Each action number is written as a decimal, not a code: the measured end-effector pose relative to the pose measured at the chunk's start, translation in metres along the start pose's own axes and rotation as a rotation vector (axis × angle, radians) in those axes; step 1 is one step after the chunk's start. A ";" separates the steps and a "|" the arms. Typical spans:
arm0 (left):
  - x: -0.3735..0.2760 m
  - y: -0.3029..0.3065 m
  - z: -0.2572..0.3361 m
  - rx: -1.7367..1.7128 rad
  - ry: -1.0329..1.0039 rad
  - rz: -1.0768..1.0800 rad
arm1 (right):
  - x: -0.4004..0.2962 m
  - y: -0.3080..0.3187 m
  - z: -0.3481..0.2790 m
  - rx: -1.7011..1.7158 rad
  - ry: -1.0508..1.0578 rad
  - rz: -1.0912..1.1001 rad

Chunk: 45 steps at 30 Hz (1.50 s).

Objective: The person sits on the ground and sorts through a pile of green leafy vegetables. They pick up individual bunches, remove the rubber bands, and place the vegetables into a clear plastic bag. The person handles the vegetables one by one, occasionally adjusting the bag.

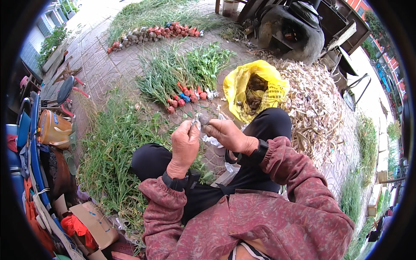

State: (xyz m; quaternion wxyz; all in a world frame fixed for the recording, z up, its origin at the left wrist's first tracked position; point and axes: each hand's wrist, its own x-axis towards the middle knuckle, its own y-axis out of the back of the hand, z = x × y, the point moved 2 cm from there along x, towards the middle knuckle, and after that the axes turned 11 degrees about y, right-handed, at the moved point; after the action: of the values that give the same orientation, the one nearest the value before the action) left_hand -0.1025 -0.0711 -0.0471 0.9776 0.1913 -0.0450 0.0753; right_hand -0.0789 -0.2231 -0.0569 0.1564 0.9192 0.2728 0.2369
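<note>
My left hand (186, 139) and my right hand (227, 134) meet in front of my knees, pinching a small root ball in thin whitish plastic film (203, 119) between them. Thumbs and fingertips hide part of it. Just beyond lies a row of cut green plants (169, 74) whose root ends are wrapped in red, blue and white plastic (185, 96). Right of that row stands an open yellow plastic bag (239, 87) with dark brown clumps (256, 89) inside. Crumpled whitish plastic (213, 140) shows below my right hand.
Loose green plants (120, 146) are heaped at my left, dry husks (312, 107) at my right. Farther off are a longer row of wrapped root balls (156, 34) and a clay stove (312, 42). A small stool (66, 89), an orange bucket (55, 128) and a cardboard box (94, 224) stand left.
</note>
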 end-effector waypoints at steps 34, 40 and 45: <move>0.118 -0.110 0.068 -0.702 0.517 -0.443 | 0.043 0.133 0.016 -0.274 0.082 0.615; 0.143 -0.115 0.054 -0.330 -0.084 -0.150 | 0.062 0.124 0.018 -0.097 -0.144 0.626; 0.145 -0.103 0.056 -0.064 -0.154 0.019 | 0.064 0.110 0.024 -0.116 -0.116 0.578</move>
State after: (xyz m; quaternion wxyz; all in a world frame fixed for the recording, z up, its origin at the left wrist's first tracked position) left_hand 0.0540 -0.1675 -0.0165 0.9761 0.1648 -0.1243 0.0684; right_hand 0.0278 -0.2784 -0.0086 0.1499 0.9603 -0.0237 0.2339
